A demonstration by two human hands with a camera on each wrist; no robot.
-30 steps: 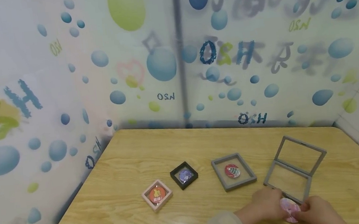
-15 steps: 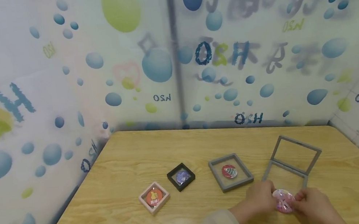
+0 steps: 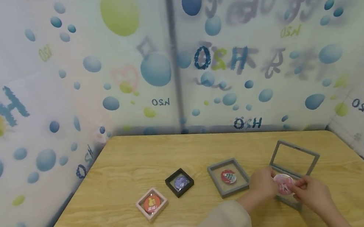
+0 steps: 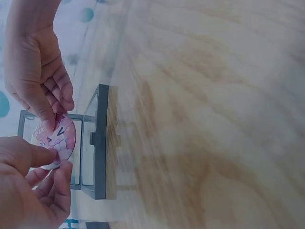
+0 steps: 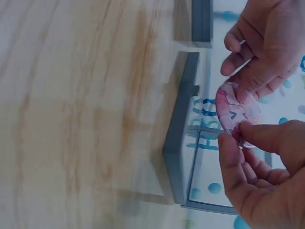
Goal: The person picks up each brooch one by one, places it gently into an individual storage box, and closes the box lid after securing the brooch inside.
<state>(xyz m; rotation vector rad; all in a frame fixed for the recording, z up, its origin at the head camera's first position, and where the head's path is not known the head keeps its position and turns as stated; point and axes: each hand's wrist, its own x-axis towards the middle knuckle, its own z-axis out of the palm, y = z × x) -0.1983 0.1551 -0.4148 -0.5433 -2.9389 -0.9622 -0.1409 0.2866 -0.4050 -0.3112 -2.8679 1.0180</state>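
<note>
A round pink badge point(image 3: 284, 184) with a cartoon face is held between both hands. My left hand point(image 3: 262, 184) pinches its left edge between thumb and fingers, and my right hand point(image 3: 313, 192) pinches the right edge. In the left wrist view the badge point(image 4: 58, 138) is tilted, both thumbs lying on its printed face. Below it, a hinged grey display frame point(image 3: 294, 158) lies opened out with its lid raised. Hands and badge hide much of the frame's lower half in the head view; its side wall point(image 5: 178, 133) and small catch show in the right wrist view.
Left of the hands lies a closed grey display frame point(image 3: 228, 177) with a red badge inside. Farther left are a small black frame point(image 3: 179, 182) with a purple badge and a pink frame point(image 3: 152, 204) with an orange badge. All lie on the wooden table point(image 3: 110, 195).
Both hands have lifted the pink badge forward and away from the body, from the near edge of the open grey frame to over it. The head view has shifted slightly.
</note>
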